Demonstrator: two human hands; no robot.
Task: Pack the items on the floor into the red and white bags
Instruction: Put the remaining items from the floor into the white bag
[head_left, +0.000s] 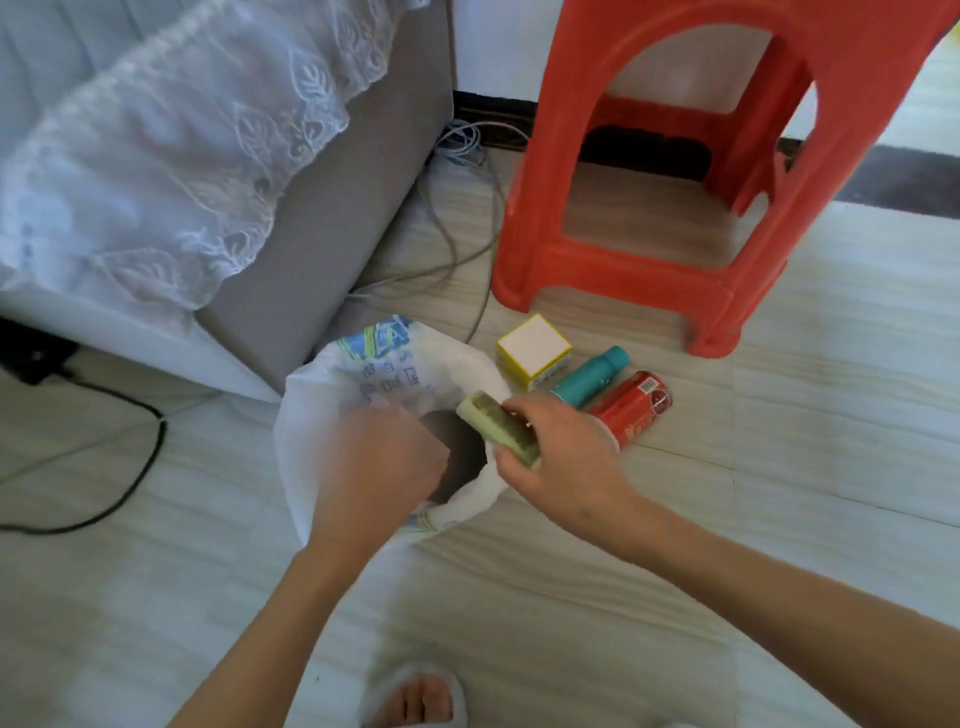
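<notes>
One green block in right hand over open white bag.

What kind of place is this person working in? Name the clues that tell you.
Probably a room in a home. A lace-trimmed cover drapes over furniture, a red plastic stool stands on the wood-look floor, and a slippered foot shows below.

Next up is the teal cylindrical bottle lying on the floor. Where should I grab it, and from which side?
Probably from above, across the middle of the teal cylindrical bottle: it lies on its side, wedged between the yellow-and-white cube box and the red can, leaving only its top clear.
</notes>
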